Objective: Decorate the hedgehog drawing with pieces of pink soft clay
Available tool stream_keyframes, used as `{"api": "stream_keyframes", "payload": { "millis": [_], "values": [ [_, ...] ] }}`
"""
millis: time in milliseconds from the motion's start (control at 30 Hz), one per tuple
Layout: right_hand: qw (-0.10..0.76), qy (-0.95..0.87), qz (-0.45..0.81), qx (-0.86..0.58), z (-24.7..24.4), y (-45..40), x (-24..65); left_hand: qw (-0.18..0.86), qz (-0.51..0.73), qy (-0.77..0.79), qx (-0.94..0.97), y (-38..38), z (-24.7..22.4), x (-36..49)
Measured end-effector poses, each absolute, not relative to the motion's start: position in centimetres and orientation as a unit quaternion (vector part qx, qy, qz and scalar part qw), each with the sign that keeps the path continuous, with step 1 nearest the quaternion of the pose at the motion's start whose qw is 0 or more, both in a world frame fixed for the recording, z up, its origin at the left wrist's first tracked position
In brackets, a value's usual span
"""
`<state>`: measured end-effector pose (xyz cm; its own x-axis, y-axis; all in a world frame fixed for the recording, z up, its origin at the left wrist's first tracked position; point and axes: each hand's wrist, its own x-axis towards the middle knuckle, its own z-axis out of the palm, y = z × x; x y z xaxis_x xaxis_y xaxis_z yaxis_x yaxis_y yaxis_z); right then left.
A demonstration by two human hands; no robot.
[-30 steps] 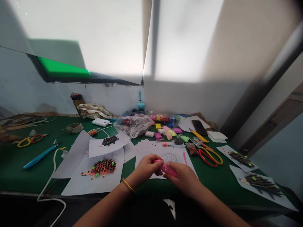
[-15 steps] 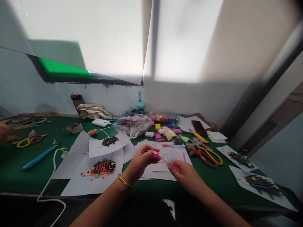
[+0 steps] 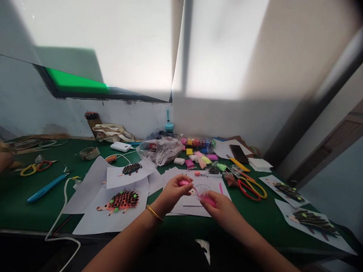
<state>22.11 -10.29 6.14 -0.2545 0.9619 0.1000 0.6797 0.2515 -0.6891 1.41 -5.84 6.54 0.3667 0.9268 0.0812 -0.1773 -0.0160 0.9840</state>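
Pink clay is pinched in the fingers of my left hand, which has a gold bangle at the wrist. A thin pink strand stretches from it to the pink clay in clear wrapping that my right hand grips. Both hands are close together above a white sheet with a small outline drawing, partly hidden by the fingers. A pink strip and a white pen lie on the sheet.
Coloured clay packs and a plastic bag lie behind. Red and yellow scissors and a phone are at the right. Hedgehog pictures flank both sides. Another person's blurred hand shows at far left.
My left hand has shifted slightly right, closer to my right hand. The pink strand between them looks shorter and slacker. The other person's hand at far left has moved slightly.
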Motion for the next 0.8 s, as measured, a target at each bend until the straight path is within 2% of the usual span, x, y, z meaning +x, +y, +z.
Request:
{"api": "stream_keyframes", "payload": {
  "millis": [367, 667, 800],
  "values": [
    [0.272, -0.743, 0.271, -0.548, 5.8, -10.2, 21.8, 0.584, 0.411, 0.345, 0.609, -6.4, 7.5, 1.9],
    [0.261, -0.749, 0.268, -0.546, 6.1, -10.6, 21.4, 0.508, 0.393, 0.372, 0.670, -6.6, 7.2, 1.8],
    [0.258, -0.746, 0.271, -0.551, 6.1, -10.7, 21.2, 0.521, 0.383, 0.359, 0.673, -6.7, 7.0, 2.0]
  ]
}}
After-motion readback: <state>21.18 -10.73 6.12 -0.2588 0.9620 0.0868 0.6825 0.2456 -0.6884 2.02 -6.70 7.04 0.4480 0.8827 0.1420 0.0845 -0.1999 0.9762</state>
